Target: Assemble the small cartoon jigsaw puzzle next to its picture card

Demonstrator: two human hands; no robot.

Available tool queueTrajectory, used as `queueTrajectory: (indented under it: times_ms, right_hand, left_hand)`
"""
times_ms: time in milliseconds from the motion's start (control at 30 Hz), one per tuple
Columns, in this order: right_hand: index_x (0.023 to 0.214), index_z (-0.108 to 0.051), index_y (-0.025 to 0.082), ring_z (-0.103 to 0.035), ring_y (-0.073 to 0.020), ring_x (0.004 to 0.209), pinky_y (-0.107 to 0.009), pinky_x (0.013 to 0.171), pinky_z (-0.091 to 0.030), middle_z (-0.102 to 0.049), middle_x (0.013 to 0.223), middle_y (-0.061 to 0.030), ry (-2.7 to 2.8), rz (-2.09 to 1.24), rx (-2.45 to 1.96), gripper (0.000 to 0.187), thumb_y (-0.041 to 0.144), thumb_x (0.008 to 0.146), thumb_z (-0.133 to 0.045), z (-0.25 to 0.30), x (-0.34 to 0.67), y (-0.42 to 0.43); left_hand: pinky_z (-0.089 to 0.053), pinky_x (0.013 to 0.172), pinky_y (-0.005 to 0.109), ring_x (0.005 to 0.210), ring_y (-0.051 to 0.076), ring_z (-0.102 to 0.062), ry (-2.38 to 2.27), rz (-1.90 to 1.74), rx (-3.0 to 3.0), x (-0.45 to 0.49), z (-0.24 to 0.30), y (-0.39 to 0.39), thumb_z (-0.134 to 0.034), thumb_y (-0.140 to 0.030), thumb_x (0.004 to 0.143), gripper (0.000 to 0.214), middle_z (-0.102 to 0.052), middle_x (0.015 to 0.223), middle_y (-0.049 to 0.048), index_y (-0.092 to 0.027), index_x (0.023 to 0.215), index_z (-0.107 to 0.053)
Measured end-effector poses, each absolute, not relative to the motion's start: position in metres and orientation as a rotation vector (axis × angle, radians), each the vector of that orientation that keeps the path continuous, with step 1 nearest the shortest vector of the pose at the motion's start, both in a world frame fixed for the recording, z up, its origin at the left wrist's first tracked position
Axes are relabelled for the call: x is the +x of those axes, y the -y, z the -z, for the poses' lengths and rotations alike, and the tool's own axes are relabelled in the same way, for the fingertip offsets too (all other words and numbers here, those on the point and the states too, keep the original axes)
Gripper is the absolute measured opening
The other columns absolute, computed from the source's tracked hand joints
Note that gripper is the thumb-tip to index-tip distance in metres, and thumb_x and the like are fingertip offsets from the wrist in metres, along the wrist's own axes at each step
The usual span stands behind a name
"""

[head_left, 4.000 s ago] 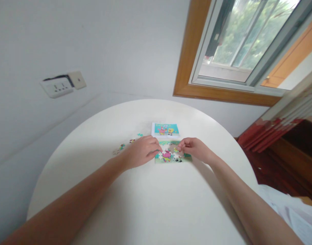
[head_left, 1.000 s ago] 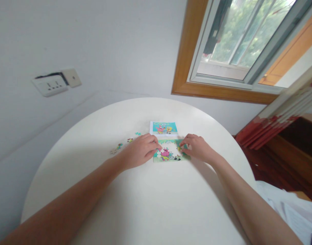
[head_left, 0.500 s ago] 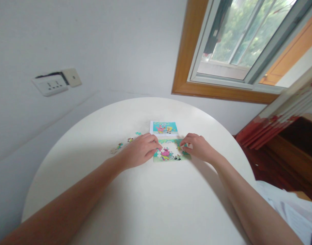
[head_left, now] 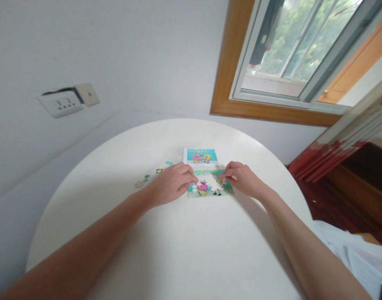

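A small cartoon jigsaw puzzle (head_left: 209, 188), partly filled with white gaps, lies on the round white table (head_left: 178, 250). My left hand (head_left: 170, 183) rests curled at the puzzle's left edge, its fingertips on the border. On the puzzle's right side, my right hand (head_left: 242, 179) has its fingers bent, and their tips press a piece into place. Just behind the puzzle lies the reference picture card (head_left: 200, 156). A few loose pieces (head_left: 146, 179) are scattered to the left of my left hand.
The table stands against a white wall with a socket plate (head_left: 62, 104). A wood-framed window (head_left: 240, 83) is at the upper right. Red and cream curtain fabric (head_left: 337, 146) and dark wooden furniture (head_left: 359, 187) are on the right.
Four seconds ago my right hand held a piece lifted over the puzzle; now it has come down onto the right side. My left hand has hardly moved.
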State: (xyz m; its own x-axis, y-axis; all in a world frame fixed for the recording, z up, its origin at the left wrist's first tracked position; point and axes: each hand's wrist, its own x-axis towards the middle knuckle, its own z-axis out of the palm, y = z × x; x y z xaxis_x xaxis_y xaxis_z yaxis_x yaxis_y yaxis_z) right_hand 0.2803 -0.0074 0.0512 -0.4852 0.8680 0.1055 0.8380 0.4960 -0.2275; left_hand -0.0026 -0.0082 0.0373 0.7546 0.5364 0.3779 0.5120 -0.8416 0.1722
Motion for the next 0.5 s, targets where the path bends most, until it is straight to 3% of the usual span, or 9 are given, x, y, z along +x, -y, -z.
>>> queueTrajectory:
  times_ms: [167, 500]
  right_hand:
    - [0.091, -0.077, 0.033, -0.056, -0.0209, 0.096, -0.034, 0.086, -0.039, -0.063, 0.1, -0.0054, 2.544, -0.174, -1.509, 0.04, 0.006, 0.081, -0.048, -0.054, 0.282, 0.008]
    - [0.086, -0.075, 0.02, -0.059, -0.0165, 0.083, -0.027, 0.081, -0.043, -0.063, 0.091, -0.0071, 2.097, -0.237, -1.669, 0.038, 0.004, 0.079, -0.042, -0.047, 0.301, -0.007]
  left_hand:
    - [-0.042, 0.087, 0.034, 0.098, 0.021, -0.055, -0.879, -0.64, 2.885, -0.002, -0.038, 0.008, -0.045, -0.017, 0.093, 0.026, -0.06, 0.102, 0.008, -0.02, 0.106, -0.067]
    - [-0.042, 0.089, 0.034, 0.098, 0.021, -0.054, -0.874, -0.65, 2.887, -0.003, -0.04, 0.009, -0.047, -0.016, 0.092, 0.024, -0.059, 0.102, 0.0079, -0.02, 0.106, -0.067]
